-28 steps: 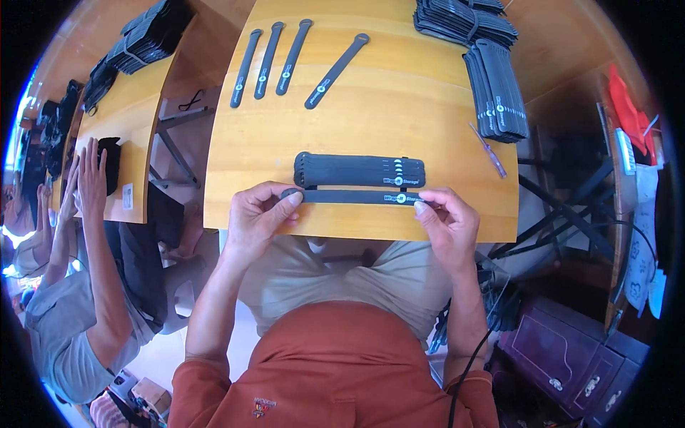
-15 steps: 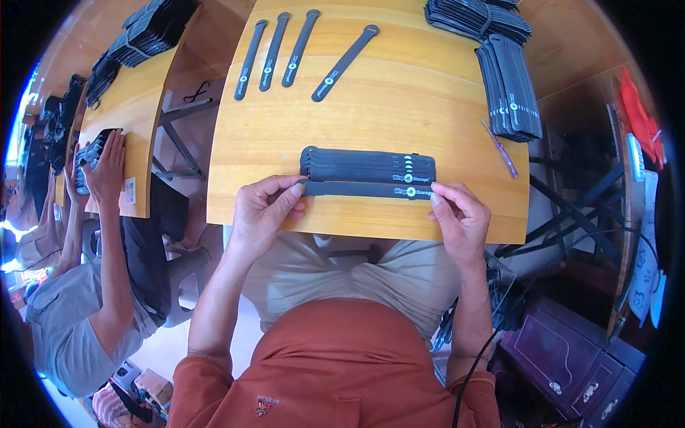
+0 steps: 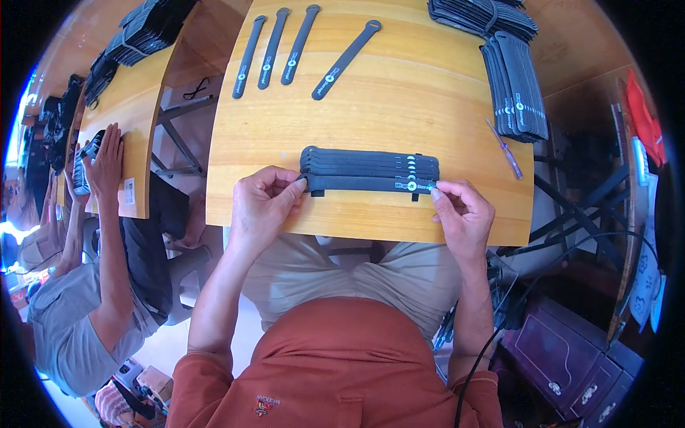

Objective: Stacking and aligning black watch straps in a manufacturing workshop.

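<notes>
A dark grey strap [image 3: 357, 184] with a rounded end and a pale printed mark stretches level between my two hands. My left hand [image 3: 265, 207] pinches its left end between thumb and fingers. At the marked right end, my right hand [image 3: 465, 212] pinches it the same way. The strap lies along the near edge of a fanned row of similar straps [image 3: 364, 160], partly overlapping the closest one. Two short black tabs, one of them a right-hand tab [image 3: 415, 197], stick out below the strap; what they belong to is hidden.
Several single straps, such as one slanted strap [image 3: 347, 60], lie on the far part of the wooden table [image 3: 271, 135]. Stacked straps [image 3: 515, 89] and a bound bundle [image 3: 481, 16] sit far right, near a purple pen-like tool [image 3: 508, 153]. A co-worker's hand [image 3: 107, 157] works at the left table.
My hands have carried the strap slightly away from me, closer over the fanned row. The short black tabs now show more plainly below it. The co-worker's hands have barely moved.
</notes>
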### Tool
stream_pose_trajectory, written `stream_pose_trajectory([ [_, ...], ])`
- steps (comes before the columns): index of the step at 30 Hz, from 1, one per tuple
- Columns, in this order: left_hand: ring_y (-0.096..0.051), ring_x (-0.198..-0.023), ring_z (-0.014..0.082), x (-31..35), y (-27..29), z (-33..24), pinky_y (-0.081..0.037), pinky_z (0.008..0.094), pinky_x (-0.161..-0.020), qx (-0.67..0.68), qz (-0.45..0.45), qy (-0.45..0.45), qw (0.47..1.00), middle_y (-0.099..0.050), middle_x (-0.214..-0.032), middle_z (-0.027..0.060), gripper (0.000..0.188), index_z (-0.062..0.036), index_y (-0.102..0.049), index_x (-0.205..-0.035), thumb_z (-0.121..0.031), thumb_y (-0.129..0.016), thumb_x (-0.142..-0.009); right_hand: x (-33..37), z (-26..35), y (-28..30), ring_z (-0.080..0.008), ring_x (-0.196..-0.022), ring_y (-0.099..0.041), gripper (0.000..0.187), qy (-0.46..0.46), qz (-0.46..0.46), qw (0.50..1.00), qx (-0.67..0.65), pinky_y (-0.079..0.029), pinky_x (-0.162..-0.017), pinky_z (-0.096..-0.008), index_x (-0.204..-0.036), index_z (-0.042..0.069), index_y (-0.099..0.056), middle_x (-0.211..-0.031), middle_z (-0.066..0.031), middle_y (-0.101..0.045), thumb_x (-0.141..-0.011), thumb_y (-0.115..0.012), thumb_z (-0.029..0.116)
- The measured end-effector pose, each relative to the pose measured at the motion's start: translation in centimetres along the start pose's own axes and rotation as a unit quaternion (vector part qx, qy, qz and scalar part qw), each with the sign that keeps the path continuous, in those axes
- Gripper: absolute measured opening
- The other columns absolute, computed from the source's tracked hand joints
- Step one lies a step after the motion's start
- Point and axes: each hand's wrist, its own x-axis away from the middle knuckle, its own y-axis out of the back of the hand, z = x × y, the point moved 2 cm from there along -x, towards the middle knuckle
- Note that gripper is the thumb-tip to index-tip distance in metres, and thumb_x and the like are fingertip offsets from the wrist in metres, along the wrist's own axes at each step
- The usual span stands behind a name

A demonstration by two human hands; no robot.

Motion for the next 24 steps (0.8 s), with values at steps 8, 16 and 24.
stream_pose_trajectory([
  [8,-0.064,-0.066,0.0057,-0.39,-0.20,0.35,-0.053,0.0207,-0.058,0.020,-0.012,0.017,1.000,-0.071,-0.078,0.0029,0.010,0.0033,-0.073,-0.101,-0.006,-0.074,-0.098,-0.16,0.65,-0.19,-0.0105,-0.068,-0.065,0.010,-0.015,-0.010,1.000,-0.003,-0.052,-0.057,-0.0243,-0.103,-0.005,-0.074,-0.092,-0.0080,-0.070,-0.094,-0.072,0.000],
  [16,-0.063,-0.066,0.0047,-0.44,0.02,0.33,-0.053,0.0202,-0.057,0.011,-0.009,0.017,1.000,-0.071,-0.078,0.0021,0.010,0.0015,-0.075,-0.103,-0.008,-0.074,-0.098,-0.06,0.19,-0.26,-0.0106,-0.070,-0.065,0.011,0.002,-0.007,0.999,0.042,-0.050,-0.059,-0.0239,-0.103,-0.004,-0.074,-0.092,-0.0094,-0.071,-0.093,-0.072,-0.002],
  [24,-0.060,-0.064,0.0046,-0.38,-0.17,0.05,-0.050,0.0207,-0.057,0.032,-0.005,0.021,0.999,-0.069,-0.075,0.0016,0.012,0.0052,-0.075,-0.104,-0.006,-0.072,-0.100,-0.08,0.18,-0.22,-0.0106,-0.076,-0.065,0.009,0.000,-0.028,0.998,0.051,-0.051,-0.065,-0.0232,-0.100,-0.004,-0.075,-0.092,-0.0088,-0.071,-0.091,-0.073,-0.003],
])
